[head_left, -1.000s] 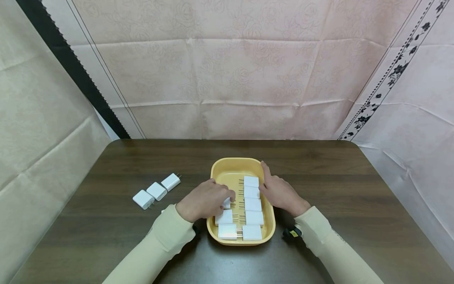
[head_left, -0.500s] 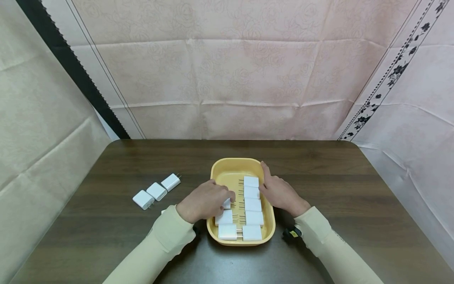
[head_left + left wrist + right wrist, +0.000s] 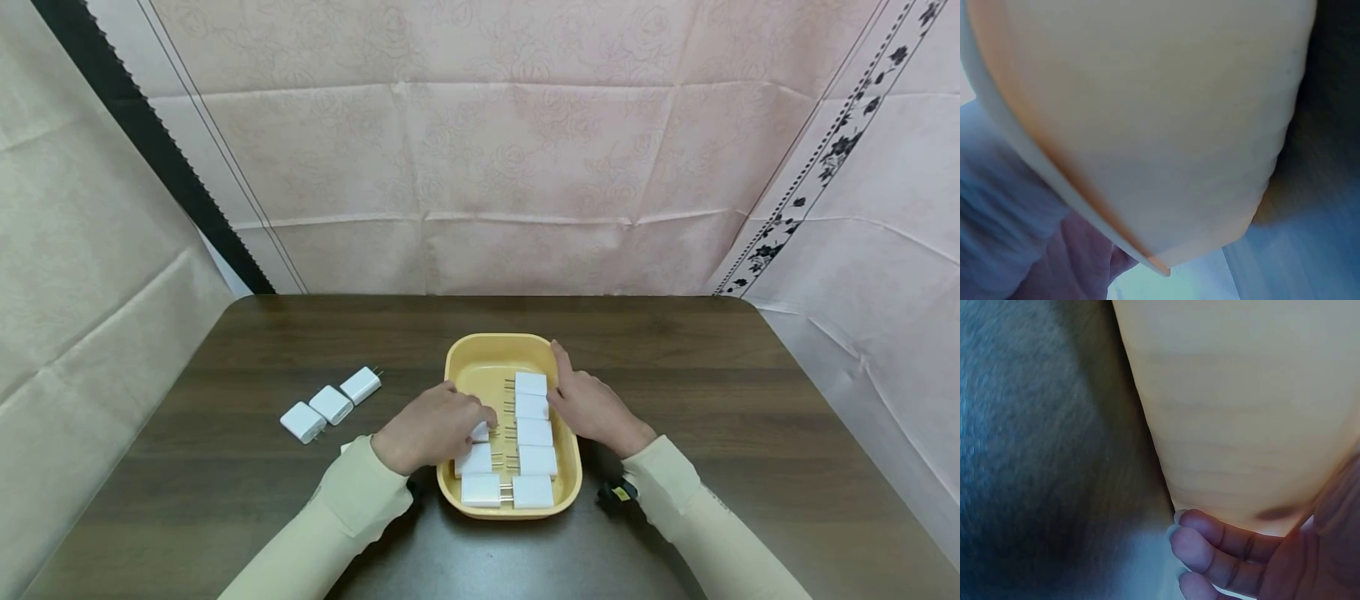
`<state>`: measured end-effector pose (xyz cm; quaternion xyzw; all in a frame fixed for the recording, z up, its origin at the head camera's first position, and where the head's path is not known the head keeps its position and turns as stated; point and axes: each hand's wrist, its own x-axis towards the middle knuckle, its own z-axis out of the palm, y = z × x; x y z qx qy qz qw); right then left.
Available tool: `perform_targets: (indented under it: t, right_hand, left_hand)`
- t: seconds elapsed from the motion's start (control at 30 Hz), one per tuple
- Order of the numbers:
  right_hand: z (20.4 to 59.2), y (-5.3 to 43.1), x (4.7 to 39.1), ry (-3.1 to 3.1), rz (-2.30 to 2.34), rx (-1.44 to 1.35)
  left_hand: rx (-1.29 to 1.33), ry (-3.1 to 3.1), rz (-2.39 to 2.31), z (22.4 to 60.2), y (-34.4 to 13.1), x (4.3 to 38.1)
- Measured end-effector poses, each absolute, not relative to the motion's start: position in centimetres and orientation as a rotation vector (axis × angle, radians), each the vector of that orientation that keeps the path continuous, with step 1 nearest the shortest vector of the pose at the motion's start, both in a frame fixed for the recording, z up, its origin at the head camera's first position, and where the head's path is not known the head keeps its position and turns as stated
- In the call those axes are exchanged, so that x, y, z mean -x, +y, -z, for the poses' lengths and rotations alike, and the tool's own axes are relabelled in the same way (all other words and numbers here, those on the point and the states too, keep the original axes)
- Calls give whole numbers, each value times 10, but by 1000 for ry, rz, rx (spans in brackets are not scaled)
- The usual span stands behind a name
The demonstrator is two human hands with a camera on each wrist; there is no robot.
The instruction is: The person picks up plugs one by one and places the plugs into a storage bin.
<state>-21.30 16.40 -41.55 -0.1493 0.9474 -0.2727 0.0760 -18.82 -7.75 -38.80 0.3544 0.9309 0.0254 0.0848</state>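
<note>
A yellow tray (image 3: 480, 354) rests on the table, holding white charger plugs in two columns with their prongs facing inward. My left hand (image 3: 438, 421) reaches over its left rim, fingers bent down on a white charger (image 3: 481, 432) at the upper end of the left column; that charger is mostly hidden. My right hand (image 3: 596, 408) grips the right rim, thumb side over the edge. Its curled fingers (image 3: 1200, 550) touch the outer wall (image 3: 1229, 425) in the right wrist view. The left wrist view is mostly filled by the tray's outside (image 3: 1172, 125), hiding the fingertips.
Three loose white chargers (image 3: 332, 404) lie in a slanting row on the wooden table (image 3: 187, 467), left of the tray. A white bit of another thing (image 3: 344, 447) peeks out beside the left sleeve. Pale cloth (image 3: 525, 167) hangs behind the table.
</note>
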Motion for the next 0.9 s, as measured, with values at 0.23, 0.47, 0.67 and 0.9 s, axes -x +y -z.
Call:
perform_targets:
  t: [0.23, 0.47, 0.67, 0.9]
  right_hand:
    - [415, 164, 213, 2828, 817, 436]
    - [415, 164, 213, 2827, 818, 431]
    - [414, 163, 212, 2821, 819, 420]
    - [414, 163, 213, 2832, 816, 427]
  left_hand:
    - [-1125, 2803, -88, 388, -82, 182]
    - [-1215, 2843, -102, 386, -87, 177]
    - [-1268, 2882, -129, 380, -94, 176]
    - [-1280, 2944, -181, 372, -102, 178]
